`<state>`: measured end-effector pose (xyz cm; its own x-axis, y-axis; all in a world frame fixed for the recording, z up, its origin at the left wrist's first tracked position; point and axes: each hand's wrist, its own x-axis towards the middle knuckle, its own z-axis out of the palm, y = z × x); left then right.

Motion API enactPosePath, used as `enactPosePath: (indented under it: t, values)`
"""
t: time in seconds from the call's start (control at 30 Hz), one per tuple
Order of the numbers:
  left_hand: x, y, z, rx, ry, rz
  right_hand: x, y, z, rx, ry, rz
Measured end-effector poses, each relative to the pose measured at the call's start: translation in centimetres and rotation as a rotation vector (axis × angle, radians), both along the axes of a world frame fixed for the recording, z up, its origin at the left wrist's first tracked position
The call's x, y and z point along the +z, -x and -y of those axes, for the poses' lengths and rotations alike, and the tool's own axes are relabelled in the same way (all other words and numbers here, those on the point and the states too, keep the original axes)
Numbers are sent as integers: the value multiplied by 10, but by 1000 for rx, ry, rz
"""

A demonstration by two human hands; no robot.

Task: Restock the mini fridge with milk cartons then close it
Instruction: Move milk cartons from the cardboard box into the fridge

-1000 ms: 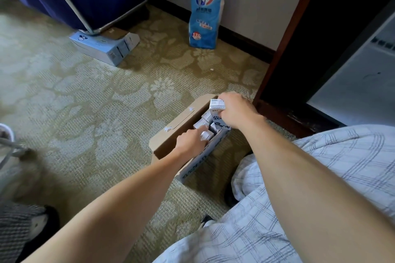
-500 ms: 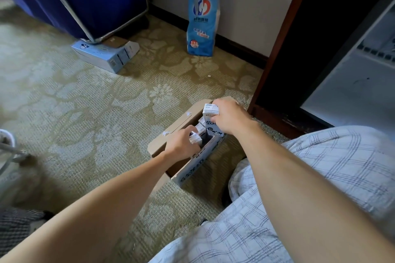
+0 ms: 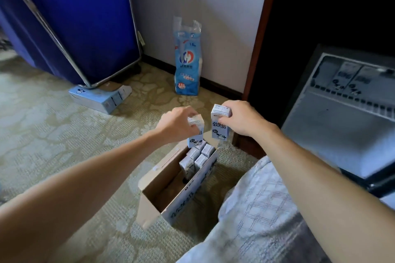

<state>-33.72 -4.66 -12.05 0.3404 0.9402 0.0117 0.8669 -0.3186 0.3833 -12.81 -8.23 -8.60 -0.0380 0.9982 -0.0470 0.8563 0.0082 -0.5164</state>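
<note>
An open cardboard box (image 3: 188, 194) stands on the carpet in front of me, with several small blue-and-white milk cartons (image 3: 197, 159) upright at its far end. My left hand (image 3: 176, 125) holds one milk carton (image 3: 196, 134) by its top, just above the box. My right hand (image 3: 243, 119) grips a second milk carton (image 3: 220, 126) by its top, beside the first and slightly higher. At the right the mini fridge (image 3: 342, 117) stands open, with cartons (image 3: 350, 80) lined up on its pale inner shelf.
A dark wooden cabinet frame (image 3: 259, 34) edges the fridge on the left. A blue plastic pack (image 3: 188, 57) leans on the wall behind. A flattened blue box (image 3: 99, 97) lies under a blue laundry cart (image 3: 70, 21). My plaid-clad knee (image 3: 256, 209) is at the lower right.
Both hands have lifted out of the box, each with a milk carton, and risen above it. The view has tilted up, showing more of the open fridge.
</note>
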Motion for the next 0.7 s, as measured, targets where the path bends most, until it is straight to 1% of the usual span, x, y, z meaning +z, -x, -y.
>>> enactPosePath:
  t: [0.17, 0.37, 0.43, 0.57, 0.7]
  values:
    - [50, -49, -8, -111, -110, 60, 43, -60, 16, -92, -113, -27]
    - [90, -130, -13, -272, -206, 109, 75, -135, 52, -189, -227, 14]
    - [98, -162, -12, -332, -208, 129, 79, -160, 63, -236, -241, 35]
    - [99, -223, -8, -448, -147, 150, 75, -207, 81, -317, -282, 69]
    - [94, -281, -8, -484, -150, 149, 59, -251, 93, -383, -285, 85]
